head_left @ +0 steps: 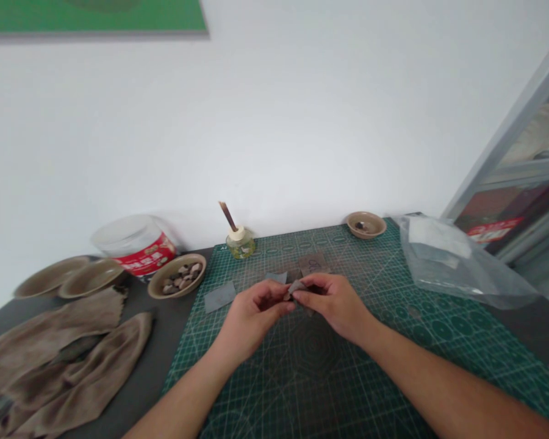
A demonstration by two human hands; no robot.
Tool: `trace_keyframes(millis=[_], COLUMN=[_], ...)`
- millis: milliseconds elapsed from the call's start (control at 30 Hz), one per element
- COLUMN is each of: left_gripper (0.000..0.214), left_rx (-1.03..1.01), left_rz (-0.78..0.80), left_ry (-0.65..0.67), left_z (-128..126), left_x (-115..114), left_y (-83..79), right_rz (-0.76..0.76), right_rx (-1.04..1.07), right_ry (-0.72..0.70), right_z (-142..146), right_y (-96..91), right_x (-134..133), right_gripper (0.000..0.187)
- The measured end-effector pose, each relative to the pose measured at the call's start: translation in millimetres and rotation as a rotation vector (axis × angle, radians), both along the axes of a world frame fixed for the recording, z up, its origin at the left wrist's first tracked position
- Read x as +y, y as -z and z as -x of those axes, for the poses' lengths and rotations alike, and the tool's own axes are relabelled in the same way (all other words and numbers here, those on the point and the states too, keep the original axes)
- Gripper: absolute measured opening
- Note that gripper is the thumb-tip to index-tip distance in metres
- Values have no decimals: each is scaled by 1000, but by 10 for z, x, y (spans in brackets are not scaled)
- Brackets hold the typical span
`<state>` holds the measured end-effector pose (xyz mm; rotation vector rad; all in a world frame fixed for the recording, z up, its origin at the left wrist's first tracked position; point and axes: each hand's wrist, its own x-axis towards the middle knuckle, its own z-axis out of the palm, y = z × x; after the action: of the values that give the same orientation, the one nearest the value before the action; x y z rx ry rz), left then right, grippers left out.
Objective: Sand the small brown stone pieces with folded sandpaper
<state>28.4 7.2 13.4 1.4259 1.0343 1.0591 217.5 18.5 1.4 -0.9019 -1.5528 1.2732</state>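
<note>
Over the green cutting mat (375,341) my two hands meet at the fingertips. My right hand (332,302) is closed, pinching a small folded piece of grey sandpaper (296,287). Pressed against it is a small brownish stone (287,297) in the closed fingertips of my left hand (251,311); the fingers cover most of it. Flat grey sandpaper sheets lie close by: one sheet (220,297) left of my left hand and another sheet (277,278) just behind my hands. A brownish sheet with markings (313,263) lies behind my right hand.
A bowl of several stones (177,275) stands left of the mat, near a red-labelled plastic jar (149,253) and two other bowls (91,277). Brown cloths (86,378) lie front left. A reed diffuser (240,242), a small bowl (366,225) and a clear plastic bag (457,262) stand further back.
</note>
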Motion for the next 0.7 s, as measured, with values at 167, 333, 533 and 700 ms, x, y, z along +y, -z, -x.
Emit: trace_keyframes(millis=[167,333,533,700], left_gripper=[19,15,19,17], left_rx=[-45,21,-22,-45], left_rz=[76,54,81,73], left_ry=[-20,7,22,53], left_z=[-3,10,-1,-6], left_x=[6,4,-4,-18], left_y=[50,70,87,64], right_rz=[95,155,251,195], right_rx=[12,60,120,116], right_ry=[-78,-54,-97,-39], right_z=[-39,-26,-13,1], right_y=[7,32,22,9], right_x=[34,29,21,1], right_gripper=[18,20,25,26])
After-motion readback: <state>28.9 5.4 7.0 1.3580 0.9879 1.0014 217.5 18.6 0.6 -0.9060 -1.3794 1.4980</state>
